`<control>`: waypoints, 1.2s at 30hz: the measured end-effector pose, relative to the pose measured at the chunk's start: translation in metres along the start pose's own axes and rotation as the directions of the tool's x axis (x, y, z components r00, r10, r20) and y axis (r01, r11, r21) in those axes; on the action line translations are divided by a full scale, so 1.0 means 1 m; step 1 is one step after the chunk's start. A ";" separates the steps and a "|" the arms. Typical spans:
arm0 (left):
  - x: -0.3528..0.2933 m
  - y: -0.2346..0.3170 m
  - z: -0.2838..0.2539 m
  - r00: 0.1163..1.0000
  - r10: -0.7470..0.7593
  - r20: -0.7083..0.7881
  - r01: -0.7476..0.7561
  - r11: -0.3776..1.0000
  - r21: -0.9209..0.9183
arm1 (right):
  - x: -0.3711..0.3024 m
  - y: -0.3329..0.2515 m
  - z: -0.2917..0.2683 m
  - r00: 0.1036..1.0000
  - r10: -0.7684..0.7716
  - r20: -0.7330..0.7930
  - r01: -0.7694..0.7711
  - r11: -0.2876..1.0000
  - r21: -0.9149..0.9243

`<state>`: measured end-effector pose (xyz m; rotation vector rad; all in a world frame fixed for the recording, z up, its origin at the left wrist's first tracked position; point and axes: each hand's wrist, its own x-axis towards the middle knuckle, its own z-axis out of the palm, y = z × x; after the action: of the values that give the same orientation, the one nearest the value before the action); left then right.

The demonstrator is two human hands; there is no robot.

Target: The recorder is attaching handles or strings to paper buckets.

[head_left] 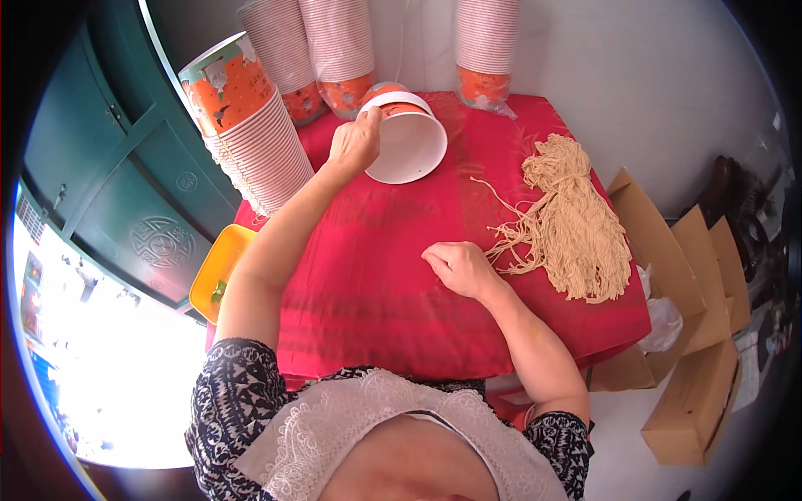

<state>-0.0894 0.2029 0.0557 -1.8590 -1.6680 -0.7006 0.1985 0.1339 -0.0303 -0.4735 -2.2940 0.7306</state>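
My left hand (354,142) grips the rim of an orange-and-white paper bowl (409,144) that lies tilted on its side, its white inside facing me, on the red tablecloth (376,284). My right hand (461,267) rests on the cloth with its fingers curled, right beside the loose ends of a bundle of pale yellow noodles (576,225) spread along the table's right side. Whether it pinches any strands is hidden.
Tall stacks of orange paper bowls (251,125) stand at the table's left and along the back by the white wall. A yellow tray (219,271) sits below the table's left edge. Cardboard boxes (693,275) crowd the right. A green cabinet (109,167) stands left.
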 end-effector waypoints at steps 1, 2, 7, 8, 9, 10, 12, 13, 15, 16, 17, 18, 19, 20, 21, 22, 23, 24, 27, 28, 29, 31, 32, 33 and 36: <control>-0.002 0.002 -0.003 1.000 -0.004 0.001 0.004 1.000 0.003 | 0.000 -0.001 0.001 1.000 -0.002 0.003 0.002 1.000 0.003; -0.004 0.007 -0.006 0.998 -0.061 0.015 0.062 0.996 -0.058 | 0.000 0.000 0.001 1.000 0.009 0.004 -0.010 1.000 0.008; -0.034 0.030 -0.028 0.983 -0.160 -0.090 0.130 0.952 -0.278 | -0.001 0.003 0.002 1.000 -0.001 0.006 0.001 1.000 0.024; -0.043 0.038 -0.034 0.980 -0.175 -0.095 0.141 0.946 -0.291 | -0.001 0.002 0.003 1.000 -0.017 -0.024 0.018 0.999 0.033; -0.053 0.048 -0.040 0.977 -0.191 -0.098 0.153 0.940 -0.304 | 0.000 -0.001 0.003 0.998 -0.031 -0.052 0.033 0.999 0.042; -0.063 0.057 -0.044 0.977 -0.194 -0.085 0.160 0.940 -0.302 | 0.000 -0.004 0.004 0.999 -0.029 -0.046 0.031 0.999 0.044; -0.082 0.080 -0.059 0.973 -0.225 -0.061 0.186 0.908 -0.376 | 0.003 -0.018 0.003 0.982 -0.099 -0.162 0.093 0.995 -0.047; -0.092 0.088 -0.062 0.977 -0.205 -0.060 0.168 0.910 -0.379 | 0.005 -0.020 0.004 0.975 -0.140 -0.171 0.123 0.987 -0.102; -0.107 0.110 -0.075 0.982 -0.183 -0.037 0.145 0.871 -0.470 | 0.006 -0.030 0.007 0.974 -0.130 -0.183 0.114 0.989 -0.095; -0.116 0.118 -0.079 0.985 -0.174 0.025 0.160 0.830 -0.534 | 0.006 -0.032 0.009 0.971 -0.123 -0.204 0.105 0.990 -0.093; -0.124 0.125 -0.086 0.980 -0.182 0.081 0.193 0.767 -0.612 | 0.005 -0.032 0.011 0.974 -0.120 -0.194 0.104 0.991 -0.090; -0.131 0.129 -0.090 0.973 -0.185 0.136 0.228 0.694 -0.683 | 0.004 -0.032 0.012 0.982 -0.100 -0.163 0.084 0.991 -0.106; -0.139 0.129 -0.089 0.986 -0.145 0.083 0.161 0.705 -0.691 | 0.003 -0.031 0.014 0.988 -0.080 -0.132 0.064 0.990 -0.123; -0.142 0.127 -0.090 0.984 -0.154 0.086 0.170 0.702 -0.692 | 0.003 -0.029 0.016 0.989 -0.078 -0.122 0.064 0.991 -0.121; -0.145 0.125 -0.091 0.987 -0.136 0.083 0.155 0.702 -0.696 | 0.003 -0.025 0.019 0.987 -0.084 -0.138 0.069 0.991 -0.114; -0.148 0.124 -0.092 0.990 -0.116 0.079 0.138 0.701 -0.700 | 0.003 -0.023 0.020 0.984 -0.090 -0.155 0.074 0.991 -0.108; -0.150 0.123 -0.092 0.989 -0.126 0.080 0.145 0.700 -0.699 | 0.003 -0.022 0.021 0.985 -0.091 -0.146 0.076 0.991 -0.107; -0.151 0.121 -0.091 0.988 -0.138 0.071 0.147 0.693 -0.706 | 0.003 -0.021 0.021 0.984 -0.095 -0.153 0.080 0.992 -0.098; -0.156 0.120 -0.091 0.989 -0.146 0.034 0.128 0.706 -0.697 | 0.001 -0.021 0.020 0.982 -0.099 -0.161 0.084 0.992 -0.098; -0.156 0.120 -0.092 0.991 -0.136 0.006 0.104 0.727 -0.679 | 0.000 -0.022 0.020 0.981 -0.099 -0.167 0.082 0.991 -0.107; -0.155 0.119 -0.093 0.991 -0.131 0.009 0.102 0.722 -0.685 | 0.000 -0.023 0.019 0.981 -0.092 -0.169 0.074 0.991 -0.112; -0.152 0.114 -0.097 0.966 0.008 -0.257 -0.129 0.880 -0.458 | 0.005 -0.025 0.017 0.915 -0.288 -0.284 0.198 0.931 -0.306; -0.154 0.113 -0.100 0.971 -0.022 -0.236 -0.101 0.862 -0.496 | 0.007 -0.032 0.011 0.901 -0.324 -0.288 0.211 0.909 -0.360; -0.154 0.110 -0.102 0.961 -0.011 -0.278 -0.125 0.875 -0.468 | 0.009 -0.038 0.007 0.888 -0.359 -0.288 0.222 0.883 -0.414; -0.155 0.103 -0.116 0.940 0.042 -0.340 -0.186 0.895 -0.405 | 0.010 -0.046 0.003 0.837 -0.413 -0.359 0.228 0.859 -0.457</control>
<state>-0.0046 0.0031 0.0262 -1.9772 -1.2466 -1.3335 0.1835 0.1024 0.0012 -0.3627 -1.9955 -0.0354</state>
